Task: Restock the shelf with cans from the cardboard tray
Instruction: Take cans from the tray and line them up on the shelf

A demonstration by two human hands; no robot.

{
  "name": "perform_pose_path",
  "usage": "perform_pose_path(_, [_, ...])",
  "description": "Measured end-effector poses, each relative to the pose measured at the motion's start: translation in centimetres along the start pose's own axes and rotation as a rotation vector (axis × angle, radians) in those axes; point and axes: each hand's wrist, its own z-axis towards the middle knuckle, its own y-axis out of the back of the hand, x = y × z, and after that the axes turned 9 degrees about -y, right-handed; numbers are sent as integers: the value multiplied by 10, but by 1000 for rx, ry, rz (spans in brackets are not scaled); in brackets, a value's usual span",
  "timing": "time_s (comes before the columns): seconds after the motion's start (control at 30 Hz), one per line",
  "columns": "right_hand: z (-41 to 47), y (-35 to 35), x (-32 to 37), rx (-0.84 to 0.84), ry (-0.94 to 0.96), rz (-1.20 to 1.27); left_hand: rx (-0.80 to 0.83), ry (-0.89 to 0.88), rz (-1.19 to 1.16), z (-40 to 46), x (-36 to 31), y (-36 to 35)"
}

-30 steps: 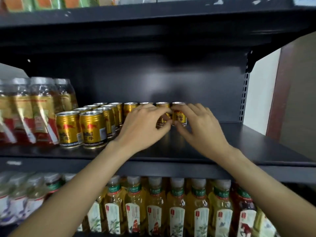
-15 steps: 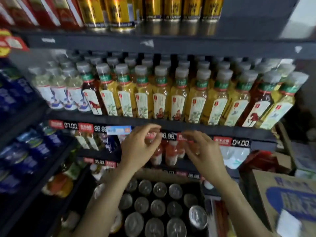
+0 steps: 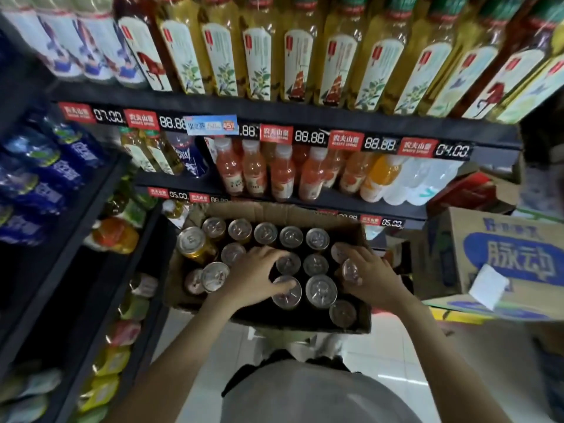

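Note:
An open cardboard tray [image 3: 265,210] sits low in front of the shelving, holding several gold cans with silver tops [image 3: 291,236]. My left hand [image 3: 253,276] is down in the middle of the tray, fingers curled over a can hidden beneath the palm, thumb on the top of a neighbouring can [image 3: 287,293]. At the tray's right side, my right hand [image 3: 375,279] curls its thumb and fingers round one can [image 3: 351,270]. At the tray's left, a can [image 3: 192,242] stands higher and tilted. The shelf for the cans is out of view.
Tea bottles [image 3: 259,56] fill the shelf at the top, and orange juice bottles [image 3: 280,175] the shelf just above the tray. A blue-printed carton [image 3: 503,257] stands right of the tray. Blue bottles [image 3: 45,175] line the left rack. Pale tiled floor [image 3: 381,355] lies below.
My view dropped from the upper can shelf to the tray. Both hands left the shelved cans, came down and now close on cans in the tray.

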Motion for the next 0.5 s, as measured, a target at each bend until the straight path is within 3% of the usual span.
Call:
perform_pose_path(0.13, [-18, -6, -18, 3, -100, -128, 113, -107, 113, 0, -26, -22])
perform_pose_path(0.27, [-17, -21, -20, -115, -174, -64, 142, -148, 219, 12, -43, -50])
perform_pose_path(0.5, [-12, -29, -29, -192, -189, 197, 20, -66, 191, 29, -50, -67])
